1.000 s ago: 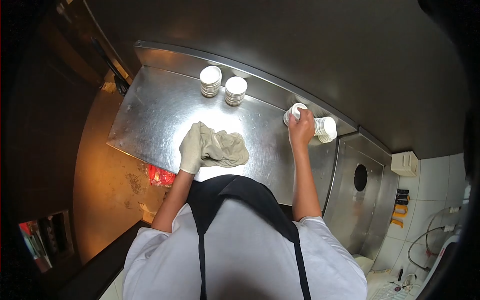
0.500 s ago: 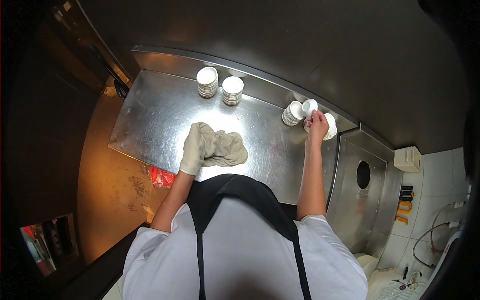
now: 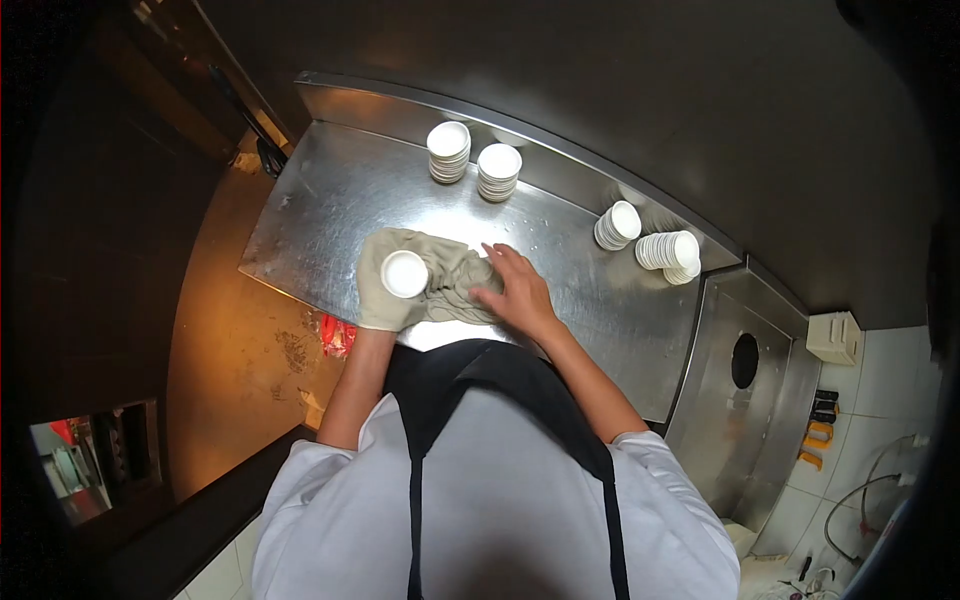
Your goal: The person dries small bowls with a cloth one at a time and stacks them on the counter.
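Note:
My left hand, covered by a beige glove or cloth, holds a small white bowl with its round side facing me. A crumpled grey-beige cloth hangs from that hand and spreads over the steel counter. At the cloth's right edge is my bare right hand, fingers apart, holding nothing. Toward the back of the counter stand two stacks of small white dishes, a left stack and a right stack. Farther right are an upright stack and a leaning stack.
The steel counter has a raised back edge. To its right is a steel basin unit with a dark round hole. A white box and yellow-handled tools are beyond it. Red plastic shows below the counter's front edge.
My right hand has come left from the right-hand stacks and let go of the white bowl. That bowl is now in my covered left hand. The view has shifted slightly.

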A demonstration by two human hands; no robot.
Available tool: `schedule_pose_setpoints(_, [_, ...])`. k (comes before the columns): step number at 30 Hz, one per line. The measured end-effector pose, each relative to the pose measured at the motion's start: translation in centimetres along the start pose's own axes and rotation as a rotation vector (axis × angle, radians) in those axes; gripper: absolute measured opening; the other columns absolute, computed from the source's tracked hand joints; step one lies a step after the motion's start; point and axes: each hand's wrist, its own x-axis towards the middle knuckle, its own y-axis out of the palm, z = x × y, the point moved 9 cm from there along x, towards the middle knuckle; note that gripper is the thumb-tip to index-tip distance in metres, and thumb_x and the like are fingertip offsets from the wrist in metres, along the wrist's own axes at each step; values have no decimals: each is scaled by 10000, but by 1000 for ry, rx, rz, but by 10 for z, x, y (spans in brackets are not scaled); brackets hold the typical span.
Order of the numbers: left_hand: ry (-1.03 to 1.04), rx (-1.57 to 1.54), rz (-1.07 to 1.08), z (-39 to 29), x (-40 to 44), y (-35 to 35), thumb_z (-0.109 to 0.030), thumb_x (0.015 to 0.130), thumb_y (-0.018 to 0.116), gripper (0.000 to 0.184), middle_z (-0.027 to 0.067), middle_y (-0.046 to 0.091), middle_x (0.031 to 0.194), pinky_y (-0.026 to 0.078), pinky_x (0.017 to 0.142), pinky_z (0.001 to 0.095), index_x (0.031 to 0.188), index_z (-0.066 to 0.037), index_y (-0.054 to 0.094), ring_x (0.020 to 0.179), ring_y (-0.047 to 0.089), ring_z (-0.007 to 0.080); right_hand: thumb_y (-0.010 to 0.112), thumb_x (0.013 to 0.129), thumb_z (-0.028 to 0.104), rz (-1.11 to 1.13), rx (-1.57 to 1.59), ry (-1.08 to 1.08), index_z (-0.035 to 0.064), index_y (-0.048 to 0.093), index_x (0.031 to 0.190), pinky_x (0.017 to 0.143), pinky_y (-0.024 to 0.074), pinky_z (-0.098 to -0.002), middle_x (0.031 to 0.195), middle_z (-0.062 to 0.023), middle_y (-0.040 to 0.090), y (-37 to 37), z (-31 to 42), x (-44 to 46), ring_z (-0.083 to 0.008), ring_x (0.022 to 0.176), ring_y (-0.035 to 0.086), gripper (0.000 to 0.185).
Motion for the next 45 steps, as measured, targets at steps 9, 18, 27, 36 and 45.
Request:
schedule_pose_setpoints(9, [-127, -242, -183, 25, 5, -31, -10, 1020, 628, 144, 110, 721, 1040, 612, 882, 317, 1159, 25, 639, 993, 709, 179, 814, 854, 126, -33, 161, -158, 101, 776, 1185, 825, 596, -395, 1171, -142, 743, -7, 41, 7, -323, 1008, 729, 334])
schedule_pose_setpoints(18, [-208, -353, -30, -30, 8, 28, -253, 1154, 481, 330, 119, 683, 1162, 532, 987, 357, 1273, -18, 679, 1059, 668, 205, 807, 807, 117, -25, -77, -273, 106, 722, 1189, 754, 588, -411, 1105, -143, 723, -5, 104, 59, -340, 950, 708, 392])
schedule_pose_setpoints(27, [-897, -1112, 106, 37, -30, 65, -335, 1156, 521, 289, 63, 711, 1098, 594, 835, 298, 1210, -82, 648, 939, 708, 166, 757, 859, 217, 185, 263, -60, 31, 734, 966, 805, 567, -509, 930, -204, 742, 22, 68, 52, -408, 904, 717, 216])
schedule_pose_setpoints(36, [-580, -871, -199, 38, -16, 52, -215, 1135, 552, 224, 16, 683, 989, 564, 782, 284, 1129, -39, 690, 873, 656, 106, 821, 714, 103, -97, -135, -145, 51, 681, 1080, 782, 565, -451, 959, -124, 669, -2, 57, 58, -340, 908, 662, 396])
schedule_pose_setpoints(45, [-342, -107, -72, 47, -10, 31, -231, 1146, 524, 278, 92, 686, 993, 562, 815, 327, 1142, 2, 676, 935, 667, 184, 743, 981, 221, 61, 316, 219, -1, 734, 1226, 704, 557, -415, 895, -158, 748, -15, 41, 46, -295, 738, 711, 331])
